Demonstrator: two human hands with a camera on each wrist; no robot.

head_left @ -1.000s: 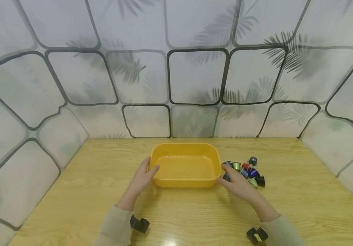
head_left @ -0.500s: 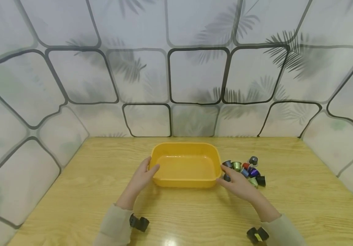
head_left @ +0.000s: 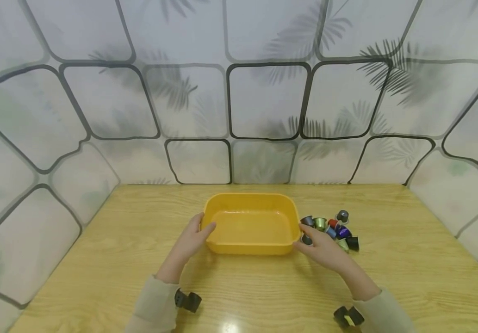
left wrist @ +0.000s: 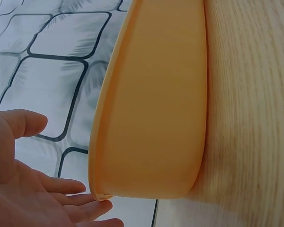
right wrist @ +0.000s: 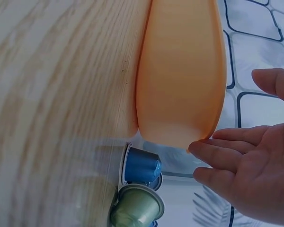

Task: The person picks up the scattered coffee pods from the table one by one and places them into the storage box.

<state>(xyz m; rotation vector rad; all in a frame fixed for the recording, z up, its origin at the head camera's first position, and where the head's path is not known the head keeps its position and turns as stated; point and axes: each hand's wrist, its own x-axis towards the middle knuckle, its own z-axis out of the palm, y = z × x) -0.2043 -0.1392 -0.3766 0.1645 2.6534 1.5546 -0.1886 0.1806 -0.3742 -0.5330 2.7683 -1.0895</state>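
A yellow rectangular plastic basin (head_left: pixel 250 249) sits on the wooden table with nothing in it. My left hand (head_left: pixel 187 240) is at its left end; in the left wrist view the extended fingers (left wrist: pixel 87 208) touch the rim's corner and the thumb stands apart. At the right end is my right hand (head_left: pixel 321 249), its nearly straight fingers (right wrist: pixel 217 155) touching the rim, thumb spread away. Just beyond that hand lies a heap of coffee capsules, including a green one (head_left: pixel 319 224), a purple one (head_left: pixel 343 232) and a black one (head_left: pixel 352 243). My right hand partly hides the heap.
The wooden table (head_left: pixel 139 217) runs back to a patterned fabric wall (head_left: pixel 263 101), which also encloses both sides. A grey capsule (head_left: pixel 342 216) lies at the far edge of the heap. Black wrist devices (head_left: pixel 188 301) hang at both cuffs.
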